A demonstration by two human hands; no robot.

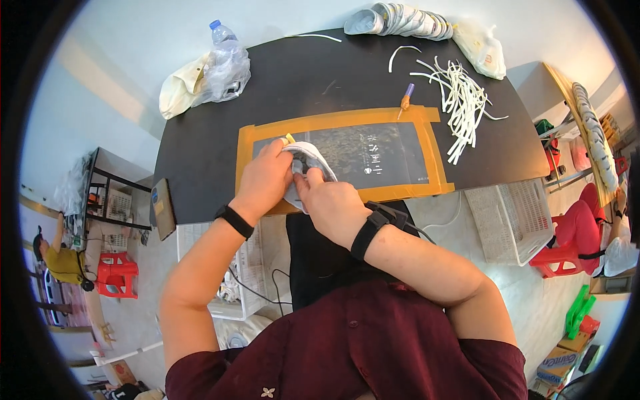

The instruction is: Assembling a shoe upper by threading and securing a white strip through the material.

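Both my hands are closed on a rounded grey and white fabric piece (319, 155) with a white rim, like a cap. It is over the near left part of a dark printed board (400, 153) edged with orange-brown tape. My left hand (267, 175) grips its left side, near a small yellow tab (288, 139). My right hand (331, 205) presses its fingers into the hollow from the near right; the fingertips are partly hidden. Beyond the board lies a small pointed tool (406, 99) with a purple and orange handle.
On the black table (293, 80), white strips (463, 103) lie heaped at right. A row of nested similar pieces (403, 21), a white bag (481, 50) and a bagged bottle (223, 37) stand behind. A phone (162, 208) lies at the left edge; a white crate (510, 223) stands below right.
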